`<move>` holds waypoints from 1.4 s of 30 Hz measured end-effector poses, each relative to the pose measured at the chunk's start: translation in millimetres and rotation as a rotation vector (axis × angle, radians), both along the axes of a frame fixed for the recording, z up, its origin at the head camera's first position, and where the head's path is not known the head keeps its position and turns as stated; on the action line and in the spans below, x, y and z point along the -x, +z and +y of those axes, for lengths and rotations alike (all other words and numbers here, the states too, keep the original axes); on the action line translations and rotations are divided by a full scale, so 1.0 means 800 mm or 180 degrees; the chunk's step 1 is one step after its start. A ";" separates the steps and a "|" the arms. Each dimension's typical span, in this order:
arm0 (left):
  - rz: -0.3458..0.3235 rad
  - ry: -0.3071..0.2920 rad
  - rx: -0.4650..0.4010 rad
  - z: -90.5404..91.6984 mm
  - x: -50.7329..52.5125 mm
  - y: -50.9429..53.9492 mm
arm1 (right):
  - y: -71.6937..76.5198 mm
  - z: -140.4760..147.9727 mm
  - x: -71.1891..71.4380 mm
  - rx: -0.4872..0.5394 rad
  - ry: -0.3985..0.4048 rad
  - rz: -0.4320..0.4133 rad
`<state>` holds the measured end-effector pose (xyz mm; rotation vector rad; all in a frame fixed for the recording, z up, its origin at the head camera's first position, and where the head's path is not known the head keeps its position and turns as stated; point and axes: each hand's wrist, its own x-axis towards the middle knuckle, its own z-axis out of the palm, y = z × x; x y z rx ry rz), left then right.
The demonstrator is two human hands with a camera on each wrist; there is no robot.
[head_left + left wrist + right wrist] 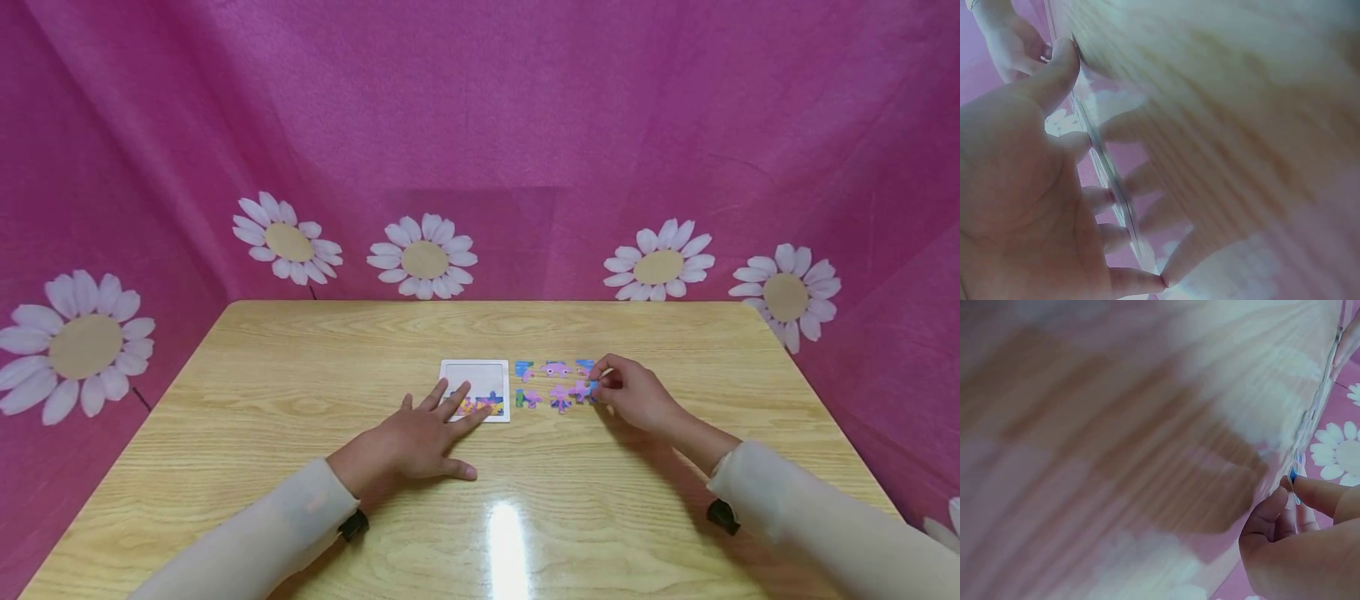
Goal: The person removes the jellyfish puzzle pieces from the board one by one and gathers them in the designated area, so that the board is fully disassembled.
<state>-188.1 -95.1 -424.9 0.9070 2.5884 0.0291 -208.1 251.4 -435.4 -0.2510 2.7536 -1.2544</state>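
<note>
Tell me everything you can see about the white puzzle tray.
The puzzle tray is flat, thin and roughly square, white with a raised-looking border; its material might be card or wood, hard to tell. It lies on the wood-grained table, colourful fitted pieces along its near side, the far part bare white. The left hand rests spread fingers on it.

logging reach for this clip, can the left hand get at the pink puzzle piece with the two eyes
Probably yes: the left hand is spread over the white tray, and the eyed piece lies uncovered beyond the tray's right side, short of the right hand.
</note>
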 end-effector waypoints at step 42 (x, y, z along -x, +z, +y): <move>0.0004 0.0007 -0.0075 -0.001 0.001 0.001 | -0.010 0.012 -0.001 -0.0331 0.0116 -0.0013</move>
